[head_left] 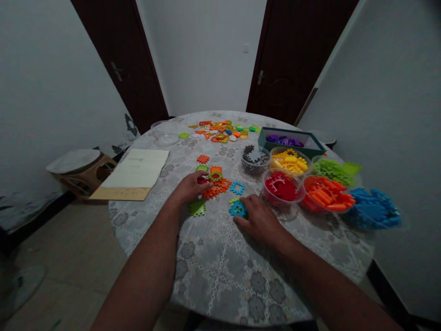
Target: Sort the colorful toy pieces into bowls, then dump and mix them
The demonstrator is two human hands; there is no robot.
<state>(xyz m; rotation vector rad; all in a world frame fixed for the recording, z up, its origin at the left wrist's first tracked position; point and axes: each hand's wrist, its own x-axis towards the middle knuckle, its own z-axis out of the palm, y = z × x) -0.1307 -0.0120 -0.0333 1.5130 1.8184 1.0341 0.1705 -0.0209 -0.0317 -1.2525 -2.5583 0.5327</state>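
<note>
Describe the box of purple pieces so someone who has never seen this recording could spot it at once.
On the right side of the round table stands a group of tubs. Just beyond the grey pieces' tub and the yellow pieces' tub sits a dark green box with purple pieces inside. It is rectangular, whereas those two see-through tubs are round.

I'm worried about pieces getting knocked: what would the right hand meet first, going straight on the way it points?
The right hand would likely first meet the round blue notched plastic piece at its fingertips; whether they already touch is unclear. Beyond, roughly in line, lie orange notched plastic pieces.
</note>
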